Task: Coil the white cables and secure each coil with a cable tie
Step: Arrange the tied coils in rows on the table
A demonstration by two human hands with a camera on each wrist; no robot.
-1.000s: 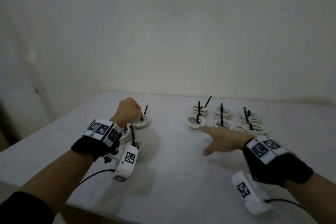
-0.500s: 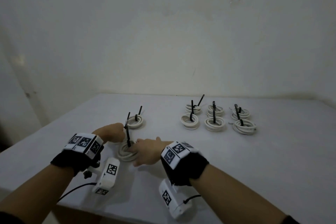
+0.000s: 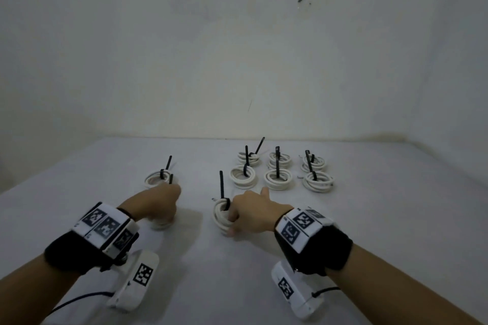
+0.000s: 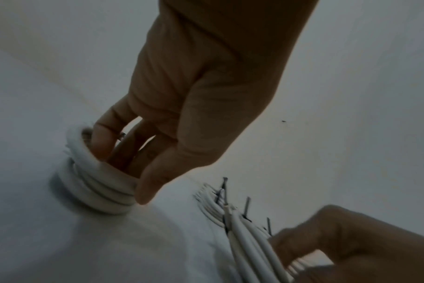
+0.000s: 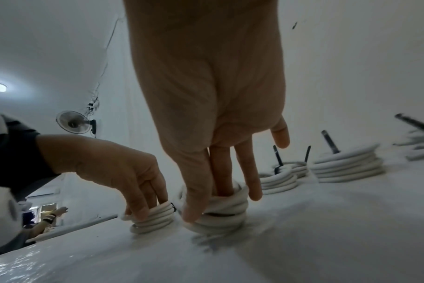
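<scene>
At the near middle of the counter [image 3: 369,219]: you have a tied coil in each of your hands, side by side and just apart.
Right hand [image 3: 253,215]: thumb outside, two fingers down through the hole, so it pinches the wall of the right coil [image 3: 221,216]; the black cable tie [image 3: 221,185] stands up at 12 o'clock from your knuckles.
Left hand [image 3: 155,204]: fingers curled into the centre of the left coil [image 5: 152,216], thumb on its outer wall, gripping it the same way.
Finished group [image 3: 280,169]: six tied coils in two rows at 1 o'clock from your right hand, well apart; one more coil [image 3: 158,179] lies at 12 o'clock, just beyond your left hand.
Step, as I judge it: moving these two tied coils over to join the rest.
Doing it well: lift straight up before you travel, so the turns do not drag and splay.
Grip: keep thumb pressure on all the turns; the bottom ones look likeliest to sag.
Placement: set each down flat with its tie upright, clear of neighbouring ties.
Risk: a standing tie tail snagging another coil.
</scene>
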